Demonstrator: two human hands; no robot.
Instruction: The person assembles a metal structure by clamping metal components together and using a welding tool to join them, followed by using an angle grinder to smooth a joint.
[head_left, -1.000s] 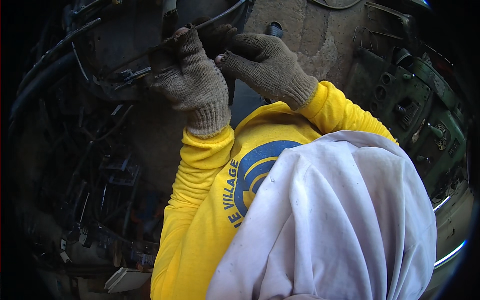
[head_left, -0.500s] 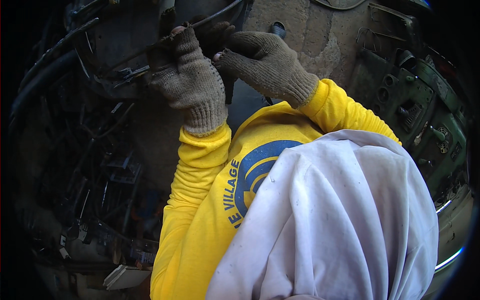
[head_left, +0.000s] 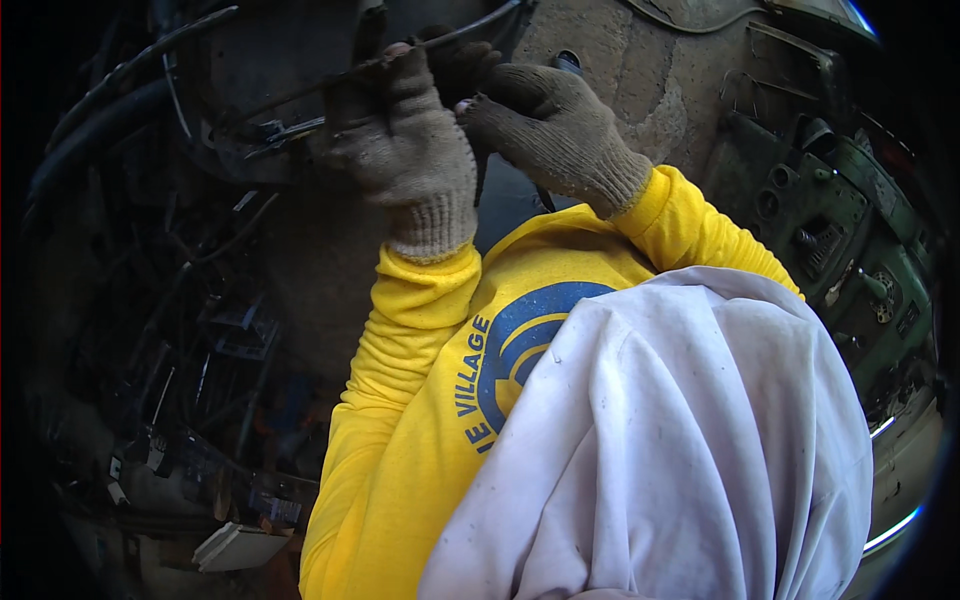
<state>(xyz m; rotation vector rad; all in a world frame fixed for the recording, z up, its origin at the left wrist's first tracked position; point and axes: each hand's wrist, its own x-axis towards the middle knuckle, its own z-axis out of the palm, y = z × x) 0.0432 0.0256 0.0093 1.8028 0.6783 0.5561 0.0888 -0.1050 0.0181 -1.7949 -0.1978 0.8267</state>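
My left hand (head_left: 410, 150), in a grey-brown knit glove with a bare fingertip showing, is closed at the top of the view around a thin dark rod (head_left: 310, 88). Close on its right, my right hand (head_left: 560, 125) wears a matching glove, with its fingers curled and a bare thumb tip pointing at the left hand. What it grips is hidden in shadow. Just beyond both hands, dark gloved fingers (head_left: 462, 65) show dimly. A thin grey cable or rod (head_left: 480, 20) slants up to the right from there.
At the right stands a green machine (head_left: 830, 220) with knobs and levers. Dark metal parts and a thick black hose (head_left: 95, 130) fill the left. A white flat piece (head_left: 245, 547) lies at lower left. Worn concrete floor (head_left: 620, 60) shows beyond my right hand.
Both hands have shifted slightly right in the picture, and so have the rod and nearby parts. Their grip looks the same.
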